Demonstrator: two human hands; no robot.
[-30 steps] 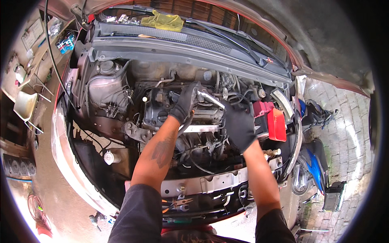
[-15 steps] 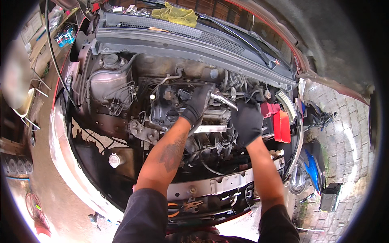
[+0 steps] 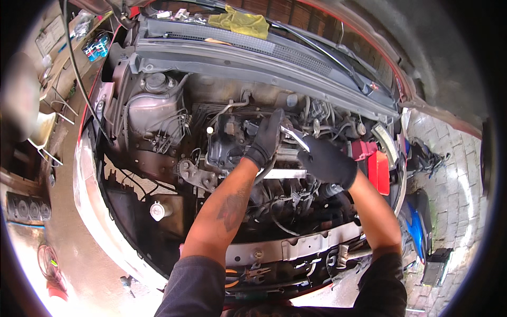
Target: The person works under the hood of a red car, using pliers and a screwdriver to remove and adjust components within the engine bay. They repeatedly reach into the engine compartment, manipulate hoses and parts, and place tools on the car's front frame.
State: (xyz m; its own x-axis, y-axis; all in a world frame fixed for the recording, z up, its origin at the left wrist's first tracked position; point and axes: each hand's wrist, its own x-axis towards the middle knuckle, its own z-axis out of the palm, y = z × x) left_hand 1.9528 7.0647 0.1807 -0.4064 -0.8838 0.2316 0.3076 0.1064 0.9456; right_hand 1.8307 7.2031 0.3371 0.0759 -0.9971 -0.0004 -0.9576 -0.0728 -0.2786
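Note:
Both my hands wear black gloves and are over the engine in the open bay. A shiny metal ratchet wrench slants between them, its handle pointing toward my right hand. My left hand is closed around the wrench's head end, above the engine's black top cover. My right hand grips the handle's other end, its fingers curled and partly hidden. What the wrench's head sits on is covered by my left hand.
A red funnel-like container stands right of my right hand, beside a dark red cover. Pliers and other tools lie along the front edge. A yellow cloth lies by the windshield. The raised hood hangs at upper right.
The ratchet handle has swung slightly toward me, and my right forearm now angles further out to the right. My left hand stays at the head end. The whole view has shifted a little.

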